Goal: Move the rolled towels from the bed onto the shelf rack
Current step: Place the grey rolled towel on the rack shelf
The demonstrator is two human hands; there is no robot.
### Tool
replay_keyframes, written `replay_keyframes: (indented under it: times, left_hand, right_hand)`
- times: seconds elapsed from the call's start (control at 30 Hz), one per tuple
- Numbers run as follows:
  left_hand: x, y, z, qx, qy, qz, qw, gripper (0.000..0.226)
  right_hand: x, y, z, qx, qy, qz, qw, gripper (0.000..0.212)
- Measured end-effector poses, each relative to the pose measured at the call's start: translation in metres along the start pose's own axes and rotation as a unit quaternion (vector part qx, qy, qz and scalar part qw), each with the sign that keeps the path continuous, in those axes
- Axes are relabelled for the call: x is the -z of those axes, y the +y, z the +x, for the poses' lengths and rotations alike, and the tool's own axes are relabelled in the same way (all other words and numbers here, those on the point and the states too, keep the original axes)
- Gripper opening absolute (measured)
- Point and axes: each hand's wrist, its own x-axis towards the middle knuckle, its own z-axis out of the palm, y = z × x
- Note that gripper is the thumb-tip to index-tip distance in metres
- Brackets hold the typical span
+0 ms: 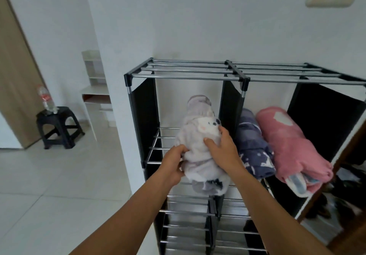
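Head view: placing step under way. White rolled towel (200,145) held lengthwise over the left compartment of the shelf rack (186,77), at about 6 o'clock from the top rail. Left hand (174,163) wrapped on its near left flank, right hand (223,147) pressed on top right; each grip closed on the towel. Navy rolled towel (251,145) and pink rolled towel (287,145) already lying in the right compartment, at 3 o'clock from the white one, touching each other. Bed out of sight. Next, probably: lower onto the bars, square alongside the divider, release both hands.
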Motion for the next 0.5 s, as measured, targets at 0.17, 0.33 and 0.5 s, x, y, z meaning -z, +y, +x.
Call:
replay_keyframes:
  times: [0.17, 0.33, 0.5]
  left_hand:
    - [-0.009, 0.013, 0.034, -0.003, -0.033, 0.089, 0.995, 0.021]
    - [-0.007, 0.022, 0.055, 0.007, -0.077, 0.165, 0.983, 0.024]
    - [0.005, 0.017, 0.066, 0.066, -0.105, 0.217, 0.968, 0.047]
  right_hand:
    - [-0.006, 0.007, 0.033, -0.088, -0.036, 0.040, 0.995, 0.060]
    - [-0.007, 0.020, 0.027, -0.085, -0.021, 0.033, 0.996, 0.061]
    - [-0.010, 0.039, 0.005, -0.081, -0.001, 0.003, 0.997, 0.061]
